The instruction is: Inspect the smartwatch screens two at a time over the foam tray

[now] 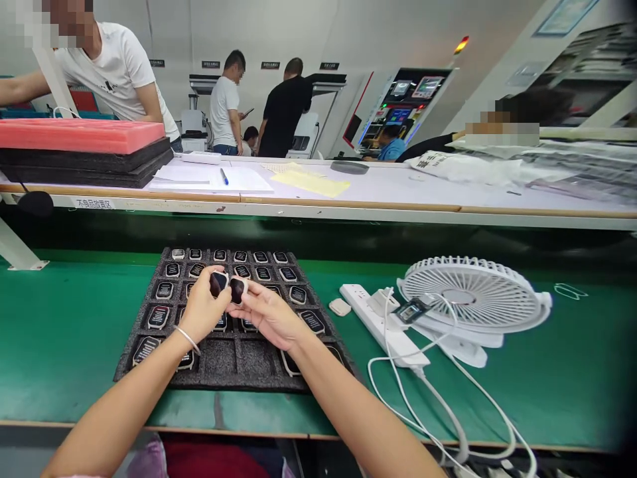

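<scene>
While both hands are raised above the foam tray (233, 384), the fingers of each are closed on one smartwatch. Left hand (200, 307): fingers pinching a dark-faced smartwatch (217, 284) by its case; a pale bracelet (187, 339) circles the wrist. Right hand (271, 313): fingers gripping a second dark-faced smartwatch (238, 289) at its edge, directly beside the first; cannot tell whether the two cases touch. Tray, dark grey and divided into rows of compartments, lies flat on the green counter (74, 318) under the fingers. More square-faced smartwatches lie in it on all sides of the fingers, for instance one to their left (158, 317) and one to their right (312, 322); many screens carry lines of light text, too small to read. Just right of the tray, and right of the fingers: a small pale square block (340, 307), then a white power strip (411, 355) set at a slant, with white cables (462, 438) trailing toward the near edge. A small dark device (413, 310) rests by the strip. Farther right of the fingers, a white fan (458, 297) lies with its grille tilted upward. Beyond the fingers, a raised shelf (378, 182) carries a blue pen (224, 176), a yellow sheet (313, 182) and, to the far left, a pink foam slab (79, 136) stacked on black foam (84, 166). Past the shelf, a co-worker in a white T-shirt (122, 66) leans at left.
</scene>
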### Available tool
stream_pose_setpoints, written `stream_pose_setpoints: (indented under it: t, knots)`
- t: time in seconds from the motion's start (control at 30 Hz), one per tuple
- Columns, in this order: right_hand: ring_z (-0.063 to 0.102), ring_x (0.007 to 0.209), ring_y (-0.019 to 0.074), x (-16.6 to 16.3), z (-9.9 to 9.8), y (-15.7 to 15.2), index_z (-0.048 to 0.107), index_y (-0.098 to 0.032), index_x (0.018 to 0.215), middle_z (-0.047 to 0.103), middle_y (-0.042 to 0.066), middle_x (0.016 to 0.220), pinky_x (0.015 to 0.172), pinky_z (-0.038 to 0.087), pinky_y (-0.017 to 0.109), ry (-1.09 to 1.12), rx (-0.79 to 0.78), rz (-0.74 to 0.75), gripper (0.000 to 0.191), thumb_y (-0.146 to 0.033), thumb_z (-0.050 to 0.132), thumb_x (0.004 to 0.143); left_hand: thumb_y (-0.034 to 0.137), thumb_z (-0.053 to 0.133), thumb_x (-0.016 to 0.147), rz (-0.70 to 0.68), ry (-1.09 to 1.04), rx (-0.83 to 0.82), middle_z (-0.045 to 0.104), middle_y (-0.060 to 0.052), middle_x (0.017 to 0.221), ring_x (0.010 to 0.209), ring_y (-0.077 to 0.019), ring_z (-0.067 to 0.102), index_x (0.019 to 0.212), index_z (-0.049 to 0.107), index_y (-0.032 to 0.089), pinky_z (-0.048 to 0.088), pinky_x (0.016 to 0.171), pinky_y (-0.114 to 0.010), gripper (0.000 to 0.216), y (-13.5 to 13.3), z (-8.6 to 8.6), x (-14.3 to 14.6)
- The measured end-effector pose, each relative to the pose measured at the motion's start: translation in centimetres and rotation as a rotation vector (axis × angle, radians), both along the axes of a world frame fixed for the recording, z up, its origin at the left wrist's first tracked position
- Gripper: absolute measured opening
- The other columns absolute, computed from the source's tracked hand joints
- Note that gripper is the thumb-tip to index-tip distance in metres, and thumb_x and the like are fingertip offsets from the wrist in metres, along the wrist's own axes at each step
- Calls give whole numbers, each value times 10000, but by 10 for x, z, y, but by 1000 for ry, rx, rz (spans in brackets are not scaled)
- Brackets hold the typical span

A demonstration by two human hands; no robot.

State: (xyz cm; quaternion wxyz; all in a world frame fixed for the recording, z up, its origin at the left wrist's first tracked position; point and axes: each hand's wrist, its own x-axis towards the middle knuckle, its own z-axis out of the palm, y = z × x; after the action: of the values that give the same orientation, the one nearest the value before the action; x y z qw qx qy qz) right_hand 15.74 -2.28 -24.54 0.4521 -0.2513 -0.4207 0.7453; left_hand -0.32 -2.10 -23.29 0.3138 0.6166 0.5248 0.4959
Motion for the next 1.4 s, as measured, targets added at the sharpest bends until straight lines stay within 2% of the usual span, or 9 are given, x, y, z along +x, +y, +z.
stream_pose_setpoints:
  t: [0.13,0.27,0.4,0.53,0.73,1.07,1.2,1.4]
  knots:
    - [705,782,136,-2,-9,14,670,-205,1104,702,16,982,808,582,300,7,15,-14,432,-298,848,721,198,582,776,41,135,100,662,-70,1051,889,-207,632,1178,527,181,497,853,-361,406,11,-6,2]
    - [701,799,134,-4,-11,49,678,-212,1086,689,13,1021,817,583,306,25,65,-89,470,-296,881,670,201,578,780,78,210,204,654,-115,1128,995,-241,642,1200,526,150,503,906,-390,426,41,-10,2]
    - [710,748,140,-3,-12,70,678,-210,1041,694,10,984,732,574,267,49,73,-159,506,-320,914,607,155,564,768,93,209,215,678,-94,1046,902,-215,663,1166,547,155,523,842,-363,398,57,-11,-3]
    - [686,724,123,2,-17,51,677,-194,1095,692,15,882,682,539,231,46,85,-72,443,-322,859,711,199,603,767,35,168,163,694,-57,988,802,-180,652,1177,570,175,520,749,-312,413,35,-17,-11]
    - [678,765,130,10,-22,13,669,-200,1188,716,35,847,751,520,256,40,24,58,456,-349,814,781,249,574,780,18,70,-1,692,-51,966,702,-152,603,1232,576,173,478,627,-270,458,-1,-26,-16]
    - [615,703,115,6,-20,6,687,-215,1159,678,27,898,705,492,267,76,1,76,433,-350,822,770,227,577,744,18,16,21,686,-67,1057,907,-195,640,1178,578,184,496,826,-333,436,-11,-25,0]
    - [617,691,111,6,-19,6,695,-216,1156,672,15,865,699,486,258,93,2,94,430,-348,825,769,242,571,747,6,10,4,676,-63,1021,860,-187,623,1176,568,179,488,818,-340,434,-11,-24,0]
    - [623,708,114,8,-19,7,695,-227,1161,691,32,983,722,496,274,92,1,76,463,-355,844,742,288,590,754,4,-46,-27,659,-66,1033,871,-186,618,1166,562,180,487,793,-326,427,-12,-20,0]
